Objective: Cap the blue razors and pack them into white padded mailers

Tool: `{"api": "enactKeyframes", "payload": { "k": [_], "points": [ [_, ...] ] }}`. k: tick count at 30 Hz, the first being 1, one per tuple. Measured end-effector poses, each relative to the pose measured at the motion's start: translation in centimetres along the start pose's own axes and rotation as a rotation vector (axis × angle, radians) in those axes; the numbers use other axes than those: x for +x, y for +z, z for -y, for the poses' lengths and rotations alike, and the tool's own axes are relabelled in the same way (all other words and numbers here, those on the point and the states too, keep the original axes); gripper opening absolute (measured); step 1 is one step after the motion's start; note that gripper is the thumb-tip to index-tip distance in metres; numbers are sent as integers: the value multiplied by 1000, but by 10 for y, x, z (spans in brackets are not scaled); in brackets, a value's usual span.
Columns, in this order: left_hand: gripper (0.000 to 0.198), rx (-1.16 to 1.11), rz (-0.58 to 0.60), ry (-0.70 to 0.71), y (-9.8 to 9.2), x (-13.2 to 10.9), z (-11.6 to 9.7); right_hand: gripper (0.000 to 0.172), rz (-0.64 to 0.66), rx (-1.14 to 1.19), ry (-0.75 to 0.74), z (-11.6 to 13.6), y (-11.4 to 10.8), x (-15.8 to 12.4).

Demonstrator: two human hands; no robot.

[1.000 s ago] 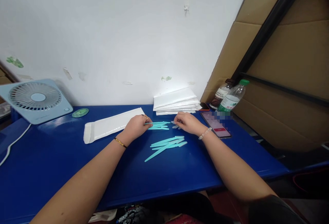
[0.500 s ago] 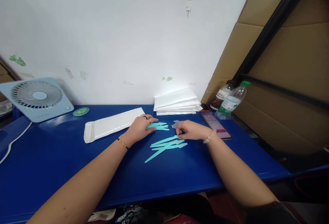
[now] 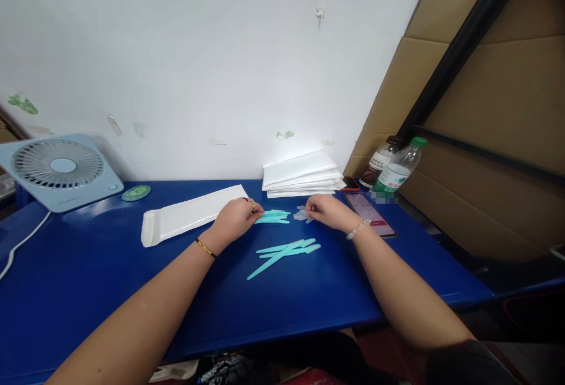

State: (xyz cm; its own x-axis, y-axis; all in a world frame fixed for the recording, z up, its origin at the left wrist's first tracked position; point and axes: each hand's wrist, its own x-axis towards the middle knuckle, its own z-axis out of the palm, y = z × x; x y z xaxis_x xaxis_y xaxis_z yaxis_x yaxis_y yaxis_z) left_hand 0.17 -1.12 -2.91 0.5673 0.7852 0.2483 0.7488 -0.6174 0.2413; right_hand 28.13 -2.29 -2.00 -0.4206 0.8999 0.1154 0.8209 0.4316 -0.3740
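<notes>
My left hand (image 3: 236, 218), with a ring and a gold bangle, rests on the blue table (image 3: 132, 291) with its fingers closed on one end of a small bunch of teal plastic sticks (image 3: 274, 217). My right hand (image 3: 326, 209), with a bead bracelet, lies to the right of them, its fingers pinched at a little heap of clear plastic pieces (image 3: 301, 215). Nearer to me lies a loose pile of teal sticks (image 3: 285, 251), untouched by either hand.
A white padded envelope (image 3: 188, 218) lies left of my left hand. A stack of white envelopes (image 3: 301, 174) sits at the wall. A phone (image 3: 369, 213) and two bottles (image 3: 394, 172) stand right, before leaning cardboard (image 3: 485, 114). A small fan (image 3: 59, 168) and a green disc (image 3: 136, 193) are far left.
My right hand went down to the near pile of sticks half a second ago and has come back up to the clear pieces. My left hand stayed on its bunch.
</notes>
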Motion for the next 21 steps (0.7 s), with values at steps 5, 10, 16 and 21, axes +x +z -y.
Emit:
{"api": "enactKeyframes", "payload": {
  "k": [5,10,16,21],
  "points": [
    [23,-13,14,-48,7,-1,12,6,31,80,-45,1,-4,-5],
    [29,-23,-20,-27,5,-1,5,22,258,209,-306,26,-2,-10],
    [32,-202,59,40,-7,-8,-24,12,278,204,-300,37,8,-6],
    [22,-188,157,137,-5,-8,-33,15,129,301,-165,33,8,-5]
  ]
}}
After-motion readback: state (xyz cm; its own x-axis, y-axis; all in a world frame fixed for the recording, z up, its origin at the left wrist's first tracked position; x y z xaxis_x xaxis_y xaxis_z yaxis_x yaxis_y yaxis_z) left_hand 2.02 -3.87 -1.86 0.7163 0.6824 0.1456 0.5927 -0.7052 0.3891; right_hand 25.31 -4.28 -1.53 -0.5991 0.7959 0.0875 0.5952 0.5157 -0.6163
